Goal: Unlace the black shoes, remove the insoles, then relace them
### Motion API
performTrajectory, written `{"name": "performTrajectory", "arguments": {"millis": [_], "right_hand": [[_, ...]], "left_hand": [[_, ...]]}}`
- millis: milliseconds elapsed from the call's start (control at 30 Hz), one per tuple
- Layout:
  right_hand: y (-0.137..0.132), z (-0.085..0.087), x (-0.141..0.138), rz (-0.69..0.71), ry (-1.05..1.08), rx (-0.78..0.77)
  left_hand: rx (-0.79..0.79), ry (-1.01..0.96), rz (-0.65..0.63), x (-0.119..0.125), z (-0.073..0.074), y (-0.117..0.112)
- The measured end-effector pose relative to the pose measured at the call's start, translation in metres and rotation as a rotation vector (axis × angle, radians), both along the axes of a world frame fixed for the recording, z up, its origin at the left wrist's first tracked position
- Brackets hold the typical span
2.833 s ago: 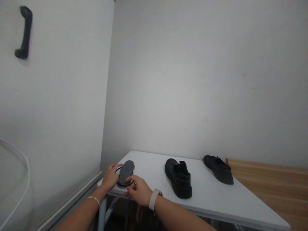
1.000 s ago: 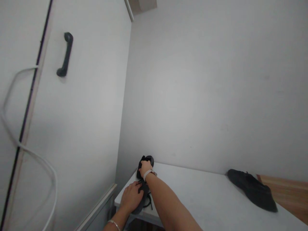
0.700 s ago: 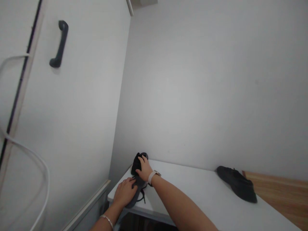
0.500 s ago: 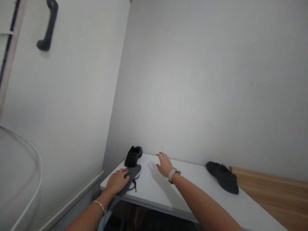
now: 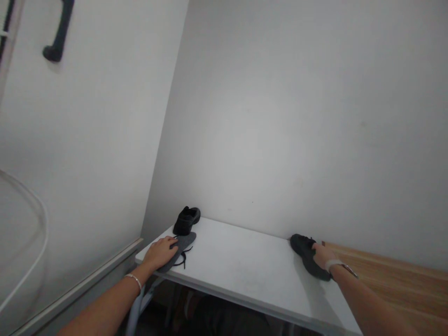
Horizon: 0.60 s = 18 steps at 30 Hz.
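Note:
My left hand (image 5: 160,252) lies flat, fingers stretched out, on a grey insole (image 5: 178,249) at the left end of a white table (image 5: 241,270). A black lace (image 5: 182,259) shows beside the insole. A black shoe (image 5: 186,220) stands in the table's far left corner, just behind the insole. My right hand (image 5: 322,254) rests on a second black shoe (image 5: 307,254) at the table's right end, by the back wall. Its fingers curl over the shoe's top; the fingertips are hidden, and I cannot tell whether they grip it.
White walls close the back and the left side. A dark handle (image 5: 57,32) is fixed high on the left wall. A wooden surface (image 5: 392,275) adjoins the table on the right. A pale ledge (image 5: 87,280) runs along the left wall.
My right hand let go of the left shoe, which now stands in the far left corner, and swung across the table to the right shoe. My left hand stays on the insole.

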State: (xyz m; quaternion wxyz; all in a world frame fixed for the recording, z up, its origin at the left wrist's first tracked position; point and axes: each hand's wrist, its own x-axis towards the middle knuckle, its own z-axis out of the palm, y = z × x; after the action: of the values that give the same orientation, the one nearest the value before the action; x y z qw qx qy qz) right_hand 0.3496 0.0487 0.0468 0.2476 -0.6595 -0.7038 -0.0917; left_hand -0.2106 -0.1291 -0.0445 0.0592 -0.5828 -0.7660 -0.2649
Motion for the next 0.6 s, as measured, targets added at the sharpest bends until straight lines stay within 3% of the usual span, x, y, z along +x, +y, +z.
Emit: {"name": "performTrajectory", "arguments": {"millis": [167,300,400,500,600], "right_hand": [[-0.009,0.0,-0.036,0.263,0.079,-0.053],[-0.041,-0.003,-0.081,0.444,0.231,0.047],[-0.073,-0.012,-0.115,0.565,0.314,0.099],[-0.104,-0.026,-0.147,0.678,0.333,0.117],[-0.128,-0.039,-0.173,0.778,0.306,0.112]], "left_hand": [[-0.009,-0.016,-0.009,0.001,0.004,-0.001],[0.009,-0.056,0.005,-0.003,0.01,0.001],[0.119,-0.079,0.086,0.002,0.024,0.001],[0.278,-0.07,0.12,0.026,0.045,0.004],[0.374,-0.051,-0.03,0.068,0.067,0.016]]}}
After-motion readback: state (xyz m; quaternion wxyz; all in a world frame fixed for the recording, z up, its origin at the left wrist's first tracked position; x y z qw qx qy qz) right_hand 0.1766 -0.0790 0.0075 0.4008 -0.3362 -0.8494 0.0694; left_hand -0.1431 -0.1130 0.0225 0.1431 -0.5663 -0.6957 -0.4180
